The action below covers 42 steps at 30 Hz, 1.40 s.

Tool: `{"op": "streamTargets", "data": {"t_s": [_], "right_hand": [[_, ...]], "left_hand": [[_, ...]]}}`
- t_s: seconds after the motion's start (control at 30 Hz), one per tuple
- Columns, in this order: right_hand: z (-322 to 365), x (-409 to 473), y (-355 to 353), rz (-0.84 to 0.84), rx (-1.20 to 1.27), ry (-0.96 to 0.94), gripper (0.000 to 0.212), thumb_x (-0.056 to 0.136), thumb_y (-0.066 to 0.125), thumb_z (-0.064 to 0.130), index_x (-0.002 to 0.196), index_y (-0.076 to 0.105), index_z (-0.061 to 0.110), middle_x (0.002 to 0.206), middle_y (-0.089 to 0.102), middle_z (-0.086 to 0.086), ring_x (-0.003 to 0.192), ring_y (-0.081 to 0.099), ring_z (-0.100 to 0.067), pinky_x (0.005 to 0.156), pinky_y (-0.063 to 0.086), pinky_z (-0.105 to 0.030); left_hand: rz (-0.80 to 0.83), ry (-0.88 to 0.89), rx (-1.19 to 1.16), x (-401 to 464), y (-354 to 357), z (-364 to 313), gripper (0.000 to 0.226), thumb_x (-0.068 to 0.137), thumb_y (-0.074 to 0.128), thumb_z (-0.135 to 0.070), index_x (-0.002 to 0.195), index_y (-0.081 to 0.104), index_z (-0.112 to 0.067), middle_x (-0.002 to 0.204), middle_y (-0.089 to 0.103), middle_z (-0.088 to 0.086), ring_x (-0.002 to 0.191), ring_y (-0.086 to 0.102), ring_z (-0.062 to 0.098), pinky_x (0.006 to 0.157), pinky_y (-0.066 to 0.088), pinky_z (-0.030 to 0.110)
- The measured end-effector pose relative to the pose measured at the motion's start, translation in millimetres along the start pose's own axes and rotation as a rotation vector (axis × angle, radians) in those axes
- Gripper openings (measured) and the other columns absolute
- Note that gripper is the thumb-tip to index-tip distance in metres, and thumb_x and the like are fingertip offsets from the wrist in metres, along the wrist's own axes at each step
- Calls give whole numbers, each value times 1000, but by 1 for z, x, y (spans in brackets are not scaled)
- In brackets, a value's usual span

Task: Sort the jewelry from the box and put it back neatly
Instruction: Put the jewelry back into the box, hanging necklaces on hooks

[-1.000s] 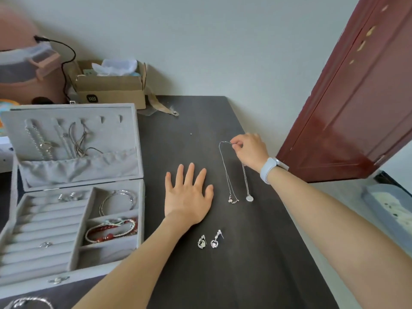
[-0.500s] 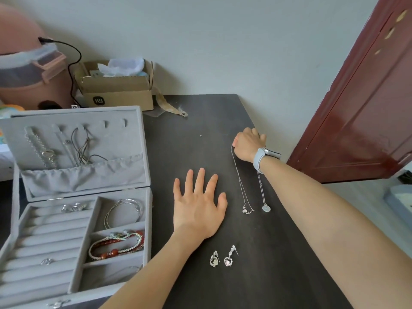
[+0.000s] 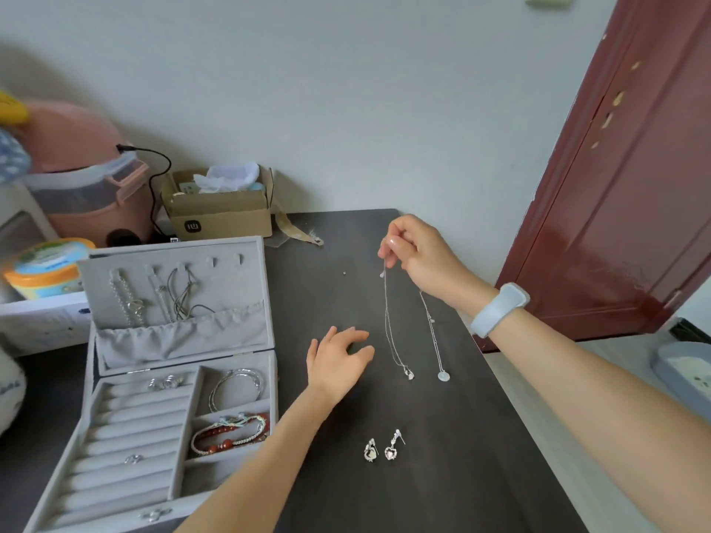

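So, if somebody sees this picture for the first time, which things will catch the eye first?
First, the right hand above the dark table, pinching the top of a thin silver necklace whose pendant end lies on the table. Next, the open grey jewelry box at the left, with bracelets and rings inside. The left hand rests between them, and two earrings lie nearer the viewer.

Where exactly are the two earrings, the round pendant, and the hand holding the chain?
earrings (image 3: 381, 450), head view, between the pair, on the left one's edge.
round pendant (image 3: 443, 376), head view, centre of the disc.
right hand (image 3: 417, 251), head view, on the knuckles, fingers pinching the chain (image 3: 386, 302).
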State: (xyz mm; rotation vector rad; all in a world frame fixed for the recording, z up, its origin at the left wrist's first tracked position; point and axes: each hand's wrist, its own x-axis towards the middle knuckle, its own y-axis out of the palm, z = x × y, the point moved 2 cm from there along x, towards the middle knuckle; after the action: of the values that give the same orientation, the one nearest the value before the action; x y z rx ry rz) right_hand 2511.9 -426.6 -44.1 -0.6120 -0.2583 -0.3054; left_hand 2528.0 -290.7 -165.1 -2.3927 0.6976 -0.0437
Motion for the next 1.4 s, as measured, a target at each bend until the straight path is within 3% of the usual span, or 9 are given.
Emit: {"op": "streamTargets", "data": {"t_s": [0.1, 0.3, 0.4, 0.5, 0.67, 0.8, 0.9, 1.07, 1.4], "right_hand": [[30, -18, -8, 23, 102, -35, 29, 94, 32, -1, 75, 38, 20, 69, 57, 4, 50, 52, 3, 53, 38, -10], [86, -34, -10, -65, 212, -71, 27, 95, 32, 1, 75, 39, 18, 68, 57, 0, 53, 55, -9, 51, 41, -18], [100, -40, -14, -188, 401, 26, 26, 96, 31, 4, 75, 40, 16, 69, 57, -4, 56, 54, -16, 50, 41, -19], [97, -57, -12, -286, 699, 177, 26, 97, 31, 7, 74, 39, 14, 67, 55, -5, 55, 53, -18, 51, 42, -21], [62, -98, 21, -303, 865, 425, 29, 97, 35, 9, 69, 39, 16, 62, 43, -1, 53, 46, -15, 51, 38, -21], [53, -118, 48, -153, 767, 496, 25, 95, 41, 9, 71, 43, 17, 61, 38, -1, 45, 38, -12, 40, 29, -17], [61, -128, 66, 135, 520, 433, 14, 93, 47, 11, 82, 55, 15, 63, 40, -1, 41, 37, -9, 43, 28, -17], [82, -146, 97, 565, 280, 256, 17, 93, 48, 14, 101, 62, 15, 60, 46, 9, 45, 27, -7, 47, 24, -17], [95, -149, 121, 490, 362, 267, 16, 93, 49, 14, 83, 61, 12, 34, 38, 14, 36, 23, -3, 41, 18, -14]], "left_hand": [[80, 14, -482, -19, -23, -24, 35, 89, 52, -14, 122, 54, -26, 124, 50, -8, 120, 45, 10, 97, 30, 23], [89, 315, -531, -58, -52, -66, 23, 90, 51, -6, 106, 61, -18, 93, 71, -3, 88, 66, 9, 78, 45, 9], [46, 335, -580, -79, -65, -62, 15, 90, 53, -7, 98, 64, -14, 71, 69, -4, 64, 64, 13, 82, 49, 24], [78, 283, -628, -101, -80, -46, 12, 90, 54, -9, 94, 65, -11, 65, 65, -3, 55, 53, 11, 68, 50, 22], [102, 164, -545, -140, -103, -10, 11, 89, 57, -11, 79, 62, -10, 59, 63, -3, 51, 48, 10, 55, 43, 16], [40, 87, -493, -160, -117, 14, 15, 87, 60, -13, 72, 60, -11, 57, 61, -2, 55, 46, 15, 62, 38, 25], [-11, 52, -502, -168, -128, 22, 16, 87, 59, -12, 71, 60, -11, 54, 60, -5, 60, 48, 17, 67, 40, 28], [-85, 80, -395, -173, -145, 17, 15, 87, 59, -9, 71, 59, -8, 50, 54, -5, 43, 44, 4, 47, 38, 11], [-108, 115, -324, -173, -156, 17, 16, 86, 60, -10, 70, 60, -8, 56, 51, 1, 43, 43, 2, 47, 37, 10]]}}
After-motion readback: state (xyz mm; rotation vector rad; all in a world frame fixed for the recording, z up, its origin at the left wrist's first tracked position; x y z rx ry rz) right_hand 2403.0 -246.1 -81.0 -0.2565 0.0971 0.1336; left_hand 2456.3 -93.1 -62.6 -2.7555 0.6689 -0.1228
